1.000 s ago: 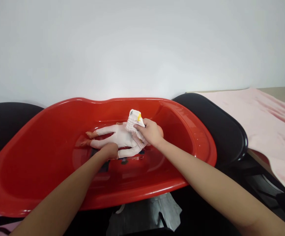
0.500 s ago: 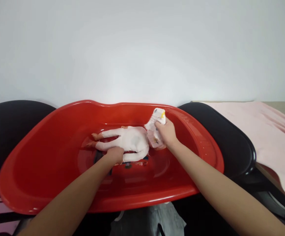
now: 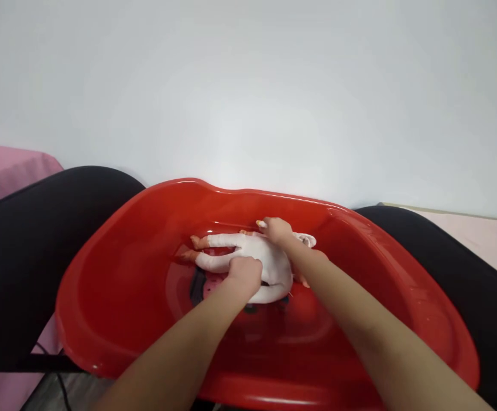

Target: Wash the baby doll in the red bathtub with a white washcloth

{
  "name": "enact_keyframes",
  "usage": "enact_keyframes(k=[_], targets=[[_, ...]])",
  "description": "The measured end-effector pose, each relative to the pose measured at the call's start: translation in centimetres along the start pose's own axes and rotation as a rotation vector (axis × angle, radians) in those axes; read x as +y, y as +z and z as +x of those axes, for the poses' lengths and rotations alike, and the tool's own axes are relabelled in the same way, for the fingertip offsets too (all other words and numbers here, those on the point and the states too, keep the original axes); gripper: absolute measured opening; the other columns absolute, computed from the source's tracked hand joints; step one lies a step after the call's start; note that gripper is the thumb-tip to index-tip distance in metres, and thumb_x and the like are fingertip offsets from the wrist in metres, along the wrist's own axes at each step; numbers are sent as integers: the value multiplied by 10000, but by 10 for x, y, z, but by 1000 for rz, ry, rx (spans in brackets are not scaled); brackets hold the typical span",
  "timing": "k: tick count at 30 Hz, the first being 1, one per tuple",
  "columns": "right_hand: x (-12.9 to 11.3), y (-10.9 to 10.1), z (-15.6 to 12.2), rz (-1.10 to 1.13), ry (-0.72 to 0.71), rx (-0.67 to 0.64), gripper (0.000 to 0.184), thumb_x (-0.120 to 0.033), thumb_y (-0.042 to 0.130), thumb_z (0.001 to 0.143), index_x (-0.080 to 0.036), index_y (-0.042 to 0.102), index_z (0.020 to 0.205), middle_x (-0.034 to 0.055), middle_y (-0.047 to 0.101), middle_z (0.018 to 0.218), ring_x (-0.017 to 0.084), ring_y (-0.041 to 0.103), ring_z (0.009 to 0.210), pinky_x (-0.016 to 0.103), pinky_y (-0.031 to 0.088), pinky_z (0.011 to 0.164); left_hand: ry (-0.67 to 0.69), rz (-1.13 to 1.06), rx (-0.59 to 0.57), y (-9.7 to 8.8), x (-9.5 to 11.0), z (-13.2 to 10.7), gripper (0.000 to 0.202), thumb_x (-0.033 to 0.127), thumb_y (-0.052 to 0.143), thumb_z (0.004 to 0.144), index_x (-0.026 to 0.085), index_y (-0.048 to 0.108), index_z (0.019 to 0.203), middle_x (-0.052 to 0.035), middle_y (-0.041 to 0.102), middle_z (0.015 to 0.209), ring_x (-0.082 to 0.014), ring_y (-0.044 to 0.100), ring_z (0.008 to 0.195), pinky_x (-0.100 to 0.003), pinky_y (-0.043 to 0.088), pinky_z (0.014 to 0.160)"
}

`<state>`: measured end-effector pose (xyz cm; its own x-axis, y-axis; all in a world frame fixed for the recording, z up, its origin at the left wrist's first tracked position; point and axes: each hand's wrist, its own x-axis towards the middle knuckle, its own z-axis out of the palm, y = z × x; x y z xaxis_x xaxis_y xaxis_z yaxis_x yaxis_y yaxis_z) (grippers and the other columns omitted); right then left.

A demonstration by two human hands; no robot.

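Doll (image 3: 268, 257) in white clothing is laid in the red tub (image 3: 107, 285), its bare feet pointed left and its upper end set to the right, where the head is mostly hidden by the right forearm (image 3: 343, 285). The step in hand is judged to be work with a cloth (image 3: 306, 238) about the doll's upper body, with its near side steadied. The cloth is held by the right hand (image 3: 279, 231), closed on it over the far edge of the torso; one end with a yellow mark is poked out to the left, and a fold is seen past the wrist. The left hand (image 3: 246, 274) is curled into a narrow fist at the doll's near side (whether the doll's small hand is gripped inside cannot be told, the fingertips being hidden). For the next move, a gentle hold on the doll and a surer one on the cloth would be called for. The torso is placed between the two hands, with the legs to the left and far of the left one.
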<state>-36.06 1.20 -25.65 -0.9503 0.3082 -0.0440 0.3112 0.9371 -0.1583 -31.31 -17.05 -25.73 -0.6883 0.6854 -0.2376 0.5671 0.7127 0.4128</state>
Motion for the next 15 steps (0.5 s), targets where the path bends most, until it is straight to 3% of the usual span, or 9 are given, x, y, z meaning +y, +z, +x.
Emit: enact_keyframes(k=[3, 7, 11, 15], targets=[[-16, 25, 18, -16, -31, -65, 415, -569, 624, 909, -196, 722, 1065, 130, 709, 1140, 235, 653, 1013, 289, 409, 759, 62, 132, -24, -9, 6, -3, 300, 152, 574, 881, 187, 736, 1132, -166, 750, 1079, -321, 698, 1043, -394, 516, 880], [-23, 45, 26, -87, -11, -162, 519, -640, 546, 920, -216, 693, 1181, 130, 715, 1169, 255, 668, 1042, 307, 435, 766, 43, 118, 11, -10, 9, -2, 334, 175, 553, 890, 151, 691, 1193, -191, 733, 1099, -342, 677, 1097, -432, 505, 928], [-24, 46, 21, -112, -60, -201, 430, -570, 544, 937, -209, 721, 1090, 134, 744, 1078, 260, 692, 972, 309, 435, 721, -48, 42, 46, -12, 7, 2, 381, 140, 423, 941, 152, 639, 1256, -182, 695, 1198, -323, 651, 1164, -425, 501, 963], [-25, 38, 13, -101, -87, -158, 419, -549, 534, 949, -195, 714, 1082, 133, 732, 1115, 253, 686, 988, 301, 435, 726, -177, -67, 170, -14, 0, 7, 524, 124, 411, 943, 150, 438, 1465, -191, 616, 1322, -319, 641, 1181, -413, 520, 949]])
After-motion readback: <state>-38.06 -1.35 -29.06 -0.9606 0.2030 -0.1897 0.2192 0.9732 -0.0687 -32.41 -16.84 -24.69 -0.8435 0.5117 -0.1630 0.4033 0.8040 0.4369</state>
